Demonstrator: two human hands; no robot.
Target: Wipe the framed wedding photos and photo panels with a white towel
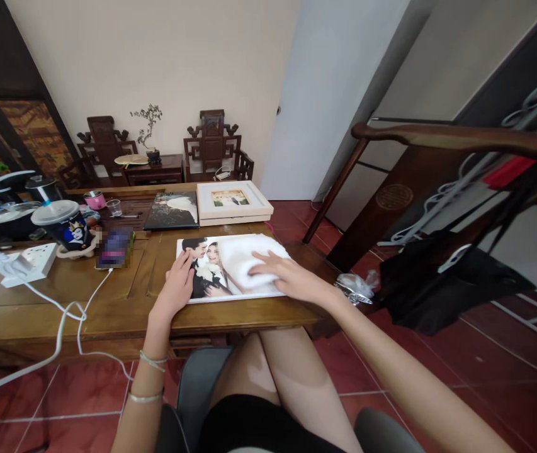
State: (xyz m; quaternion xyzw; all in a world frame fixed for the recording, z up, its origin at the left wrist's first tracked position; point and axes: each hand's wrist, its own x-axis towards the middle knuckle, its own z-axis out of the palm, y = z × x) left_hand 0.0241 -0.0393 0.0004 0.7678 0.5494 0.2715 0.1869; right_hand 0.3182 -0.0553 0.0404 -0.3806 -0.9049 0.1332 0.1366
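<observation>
A photo panel (206, 287) lies flat at the near edge of the desk (107, 308), straight ahead of the seated person at 12 o'clock; it is a slim rectangle with a smooth printed face and a white edge. A soft, fluffy-looking white cloth (236, 257) is spread over its right part, while the left part, with a dark suit and white flowers, lies bare. How much of the surface the cloth has passed over cannot be told, though the covered side seems unfinished. The left hand (180, 283) rests flat on the panel's 9 o'clock edge, fingers extended, grasping nothing. The right hand (281, 275) lies on the cloth at 3 o'clock, fingers spread and slightly blurred; whether it pinches any fabric is unclear. Taking the panel as the dial's centre, a boxy pale frame (202, 204) sits at 12 o'clock and a thin, glossy dark picture (172, 211) at 11. Towards 10 stand a round-lidded plastic cup (63, 225) and a phone (115, 249). A crinkled clear bag (357, 286) sits near 3, below a curved, polished wooden chair (393, 196) at 2.
</observation>
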